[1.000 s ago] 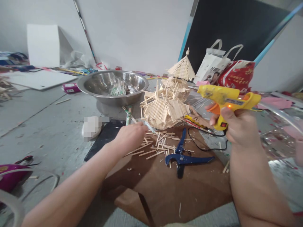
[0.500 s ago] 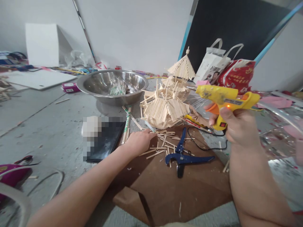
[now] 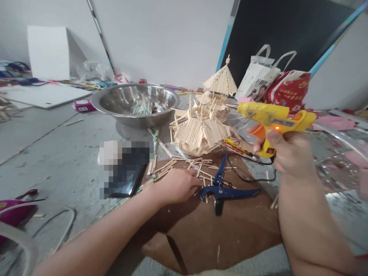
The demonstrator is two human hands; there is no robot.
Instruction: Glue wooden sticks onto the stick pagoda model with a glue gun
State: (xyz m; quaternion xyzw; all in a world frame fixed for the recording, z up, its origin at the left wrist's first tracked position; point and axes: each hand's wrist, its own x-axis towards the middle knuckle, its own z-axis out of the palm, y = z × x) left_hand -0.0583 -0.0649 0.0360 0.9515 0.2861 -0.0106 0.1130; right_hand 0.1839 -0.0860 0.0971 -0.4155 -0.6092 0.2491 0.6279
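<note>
My right hand (image 3: pixel 291 151) is wrapped round a yellow hot glue gun (image 3: pixel 266 115), its nozzle pointing left and a small orange light lit on its side. My left hand (image 3: pixel 179 186) is low over loose wooden sticks (image 3: pixel 204 163) on a brown sheet (image 3: pixel 230 237). Its fingers are curled down, and whatever is between the fingertips is hidden. Just right of it lies a blue-handled cutter (image 3: pixel 221 189). Behind the sticks stands a model pavilion (image 3: pixel 198 132) built of thin sticks, with a pointed roof (image 3: pixel 221 80) at the back.
A steel basin (image 3: pixel 138 119) holding wrapped sticks stands back left. A dark flat device (image 3: pixel 126 184), partly pixelated, lies left of the sheet. The glue gun's black cord (image 3: pixel 244 181) loops over the sheet. White and red bags (image 3: pixel 289 92) stand back right.
My left hand has moved right and a little nearer to me, uncovering sticks on its left. The glue gun in my right hand has hardly moved.
</note>
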